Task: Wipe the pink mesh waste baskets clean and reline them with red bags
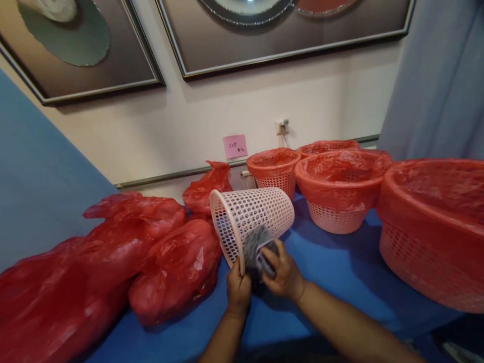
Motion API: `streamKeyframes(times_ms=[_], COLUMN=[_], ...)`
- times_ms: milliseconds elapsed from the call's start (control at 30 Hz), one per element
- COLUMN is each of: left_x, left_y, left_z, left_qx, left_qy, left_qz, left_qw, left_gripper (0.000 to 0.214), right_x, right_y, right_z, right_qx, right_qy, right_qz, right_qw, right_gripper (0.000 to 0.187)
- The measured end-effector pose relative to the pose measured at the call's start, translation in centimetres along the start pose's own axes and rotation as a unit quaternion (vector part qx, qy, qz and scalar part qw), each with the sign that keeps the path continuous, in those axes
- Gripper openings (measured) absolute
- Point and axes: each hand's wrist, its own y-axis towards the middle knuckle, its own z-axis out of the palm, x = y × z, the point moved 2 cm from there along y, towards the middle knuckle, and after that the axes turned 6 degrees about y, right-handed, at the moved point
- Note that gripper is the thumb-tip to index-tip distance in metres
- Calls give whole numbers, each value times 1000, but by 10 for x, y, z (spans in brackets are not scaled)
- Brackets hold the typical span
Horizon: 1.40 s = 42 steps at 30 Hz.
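Head view: a pale plastic basket (pixel 264 204) full of holes lies tipped on its side above the blue tablecloth (pixel 325 262), its wide mouth turned to the left and its narrow bottom to the right; whether it bears on the cloth cannot be told. The left hand (pixel 239 291) pinches the near edge of the basket's rim between thumb and fingers. The right hand (pixel 283 272) is curled around a bunched grey rag (pixel 257 248), which lies against the near side of the basket, close to the rim; the rag is partly blurred. To the left of the basket, a puffed red plastic bag (pixel 177 269) sits just beside the mouth, with more red bags (pixel 86 272) heaped farther left, and a smaller red bag (pixel 207 187) stands behind the mouth. Behind the basket's bottom end is a small bin (pixel 278 180) lined with red plastic. Right of the basket stands a wide lined tub (pixel 336 214), with another lined tub (pixel 327 146) behind it and a larger one (pixel 423 269) farthest right. On the wall behind the basket are a pink note (pixel 235 146) with handwriting, a socket (pixel 282 127) to the note's right, and two framed pictures (pixel 295 48) higher up.
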Motion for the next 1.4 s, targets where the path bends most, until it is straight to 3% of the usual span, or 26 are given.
streamKeyframes(times_ms=[67,100,167,233,333,433,533,633,733,800,867,967,1033,1167,1267,1400], left_x=[3,4,5,4,3,2,2,0,0,2,5,8,8,-3,-28,-69], left_y=[-2,-3,-5,-6,-7,-7,-4,-2,-1,-1,0,2,3,2,2,11], left_z=[-1,-1,-2,-2,-1,1,1,1,0,-1,-1,0,1,3,3,-2], left_qx=[10,15,16,9,5,23,34,42,55,49,32,23,27,54,76,15], left_qy=[-5,-9,-12,-9,-1,3,16,32,28,33,47,59,70,128,116,23], left_qz=[11,11,4,3,1,0,1,3,6,12,18,14,8,-9,-1,0], left_qw=[1000,1000,1000,1000,1000,1000,999,999,998,998,998,998,997,990,990,1000], left_gripper=[38,38,41,47,52,56,56,46,38,39,45,51,51,48,50,46], right_x=[17,18,5,-24,-72,-90,-61,-7,23,15,-14,-63,-78,-51,-18,1], right_y=[-3,-4,-2,0,1,1,4,9,13,16,19,18,13,5,3,3], right_z=[8,9,4,-8,-27,-36,-29,-14,-4,-7,-16,-33,-39,-30,-18,-11], right_qx=[30,27,-15,-91,-218,-248,-175,-51,28,14,-55,-173,-194,-116,-34,62], right_qy=[30,33,16,-20,-61,-70,-68,-30,18,18,-11,-67,-83,-45,8,61], right_qz=[-46,-39,26,128,272,315,244,92,-5,17,104,266,302,176,72,0], right_qw=[998,998,999,987,935,913,951,994,999,1000,993,946,930,976,997,996], right_gripper=[66,66,63,58,52,52,55,62,66,63,58,55,55,55,61,66])
